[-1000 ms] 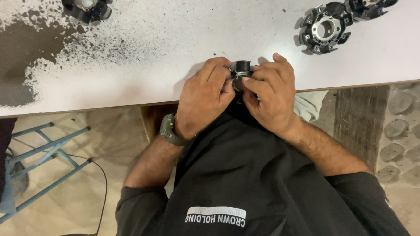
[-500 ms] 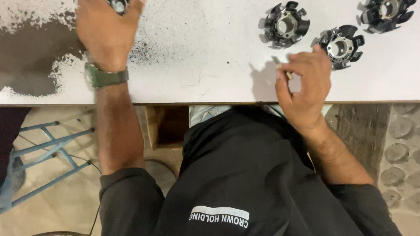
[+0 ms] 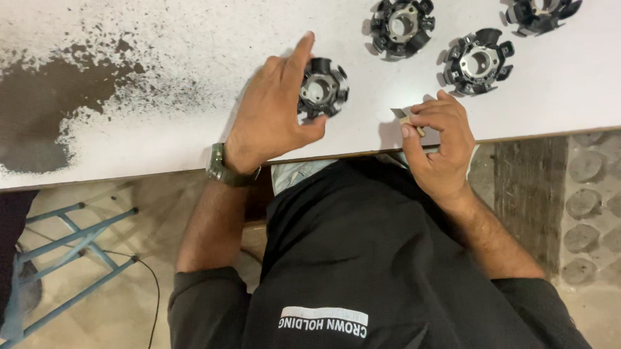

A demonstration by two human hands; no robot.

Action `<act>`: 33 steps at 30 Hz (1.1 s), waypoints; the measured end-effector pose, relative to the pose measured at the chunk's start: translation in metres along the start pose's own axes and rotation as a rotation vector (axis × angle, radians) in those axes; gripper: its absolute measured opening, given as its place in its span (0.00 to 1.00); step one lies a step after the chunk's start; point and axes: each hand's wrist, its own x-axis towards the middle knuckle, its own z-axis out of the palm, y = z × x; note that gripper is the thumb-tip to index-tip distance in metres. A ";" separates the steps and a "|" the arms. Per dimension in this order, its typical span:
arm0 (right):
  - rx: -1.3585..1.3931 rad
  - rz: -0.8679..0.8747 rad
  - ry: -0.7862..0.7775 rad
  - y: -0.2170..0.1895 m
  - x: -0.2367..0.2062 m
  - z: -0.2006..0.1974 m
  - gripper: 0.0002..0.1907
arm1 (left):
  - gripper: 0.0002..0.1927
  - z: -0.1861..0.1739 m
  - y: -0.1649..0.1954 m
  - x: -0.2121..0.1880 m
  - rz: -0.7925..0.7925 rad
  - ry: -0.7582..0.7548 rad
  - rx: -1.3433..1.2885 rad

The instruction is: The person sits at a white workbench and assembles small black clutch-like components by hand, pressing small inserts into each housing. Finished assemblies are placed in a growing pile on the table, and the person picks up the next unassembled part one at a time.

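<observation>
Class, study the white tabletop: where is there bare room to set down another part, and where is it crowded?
Bare white top lies between the left hand with its black ring part and the dark worn patch, though speckled. A smaller strip runs along the table edge right of the right hand. The upper right is crowded with three ring parts.

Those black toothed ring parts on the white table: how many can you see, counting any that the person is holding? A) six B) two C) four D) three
C: three toothed rings lie free on the white table, at and, and the left hand grips a fourth ring.
</observation>
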 end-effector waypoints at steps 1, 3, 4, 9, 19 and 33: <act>0.007 0.000 0.002 -0.001 0.000 -0.001 0.10 | 0.56 0.002 0.003 -0.004 0.108 -0.006 -0.018; 0.022 -0.010 0.011 -0.002 0.002 -0.004 0.10 | 0.56 -0.001 0.009 -0.010 0.258 0.020 -0.012; 0.035 -0.012 0.011 -0.003 0.003 -0.005 0.10 | 0.56 -0.005 0.013 -0.015 0.292 0.046 0.009; 0.073 -0.029 -0.009 -0.009 0.010 0.003 0.11 | 0.32 -0.012 0.042 -0.030 0.515 0.310 -0.021; 0.051 -0.043 -0.065 -0.024 0.016 0.039 0.14 | 0.13 0.021 0.053 -0.021 0.115 0.276 -0.135; -0.088 -0.239 -0.093 -0.024 0.024 0.043 0.18 | 0.09 0.042 0.054 -0.032 0.075 0.581 -0.211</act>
